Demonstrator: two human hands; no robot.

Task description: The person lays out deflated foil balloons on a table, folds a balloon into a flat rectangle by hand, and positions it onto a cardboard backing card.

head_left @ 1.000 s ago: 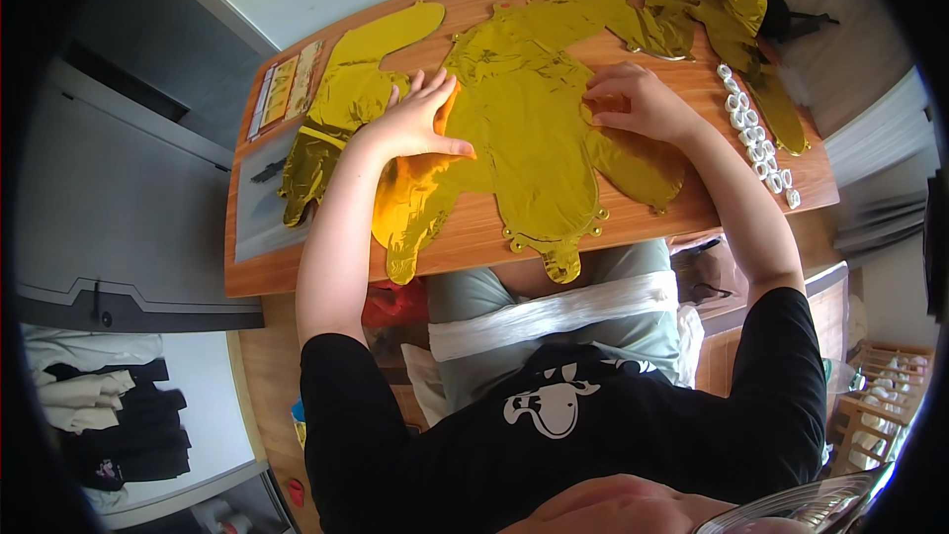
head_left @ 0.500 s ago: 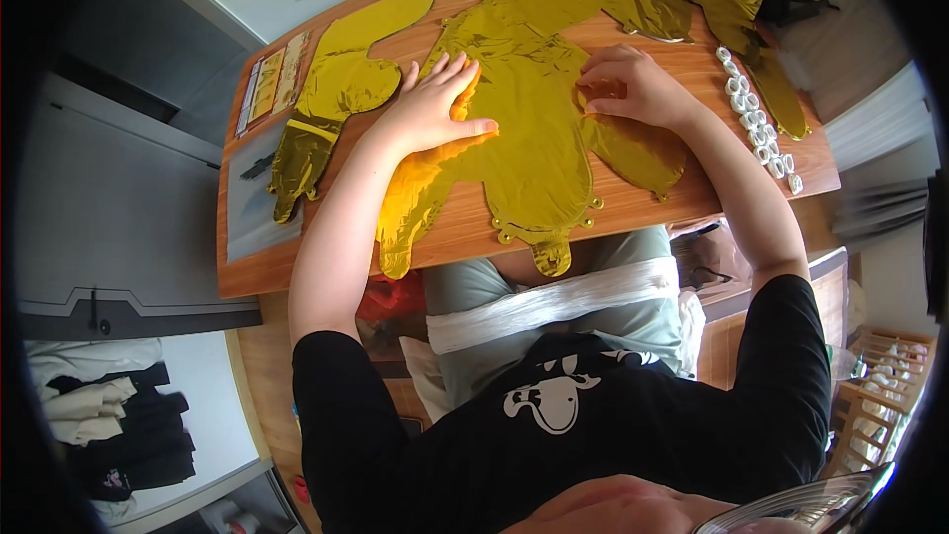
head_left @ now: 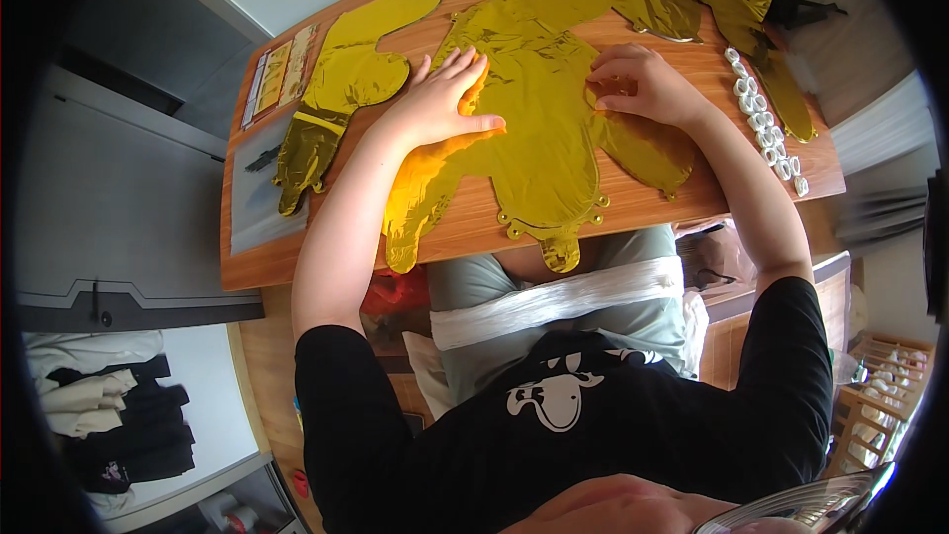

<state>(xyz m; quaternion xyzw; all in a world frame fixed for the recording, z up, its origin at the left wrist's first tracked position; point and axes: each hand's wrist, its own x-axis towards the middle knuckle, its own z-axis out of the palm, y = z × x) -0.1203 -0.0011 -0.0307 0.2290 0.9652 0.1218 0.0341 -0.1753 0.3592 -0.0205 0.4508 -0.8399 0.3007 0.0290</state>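
Note:
A large flat gold foil balloon [head_left: 544, 138] is spread over the middle of the wooden table, its lower lobes reaching the near edge. My left hand [head_left: 442, 102] lies on its left part with fingers stretched and thumb out to the side. At the balloon's right edge, my right hand [head_left: 647, 87] is curled, thumb and fingers pinched together on the foil. The exact grip is partly hidden behind the fingers. Small round tabs [head_left: 603, 202] stick out along the balloon's lower edge.
Another flat gold balloon [head_left: 358, 74] lies on the left of the table [head_left: 465, 227], beside printed cards [head_left: 280, 79]. More gold foil [head_left: 662, 5] stretches along the far right. A row of several small white rings [head_left: 761, 124] runs down the right side.
The view has shifted slightly, so the table sits a little further right. Both hands keep their places on the balloon, with hardly any finger movement.

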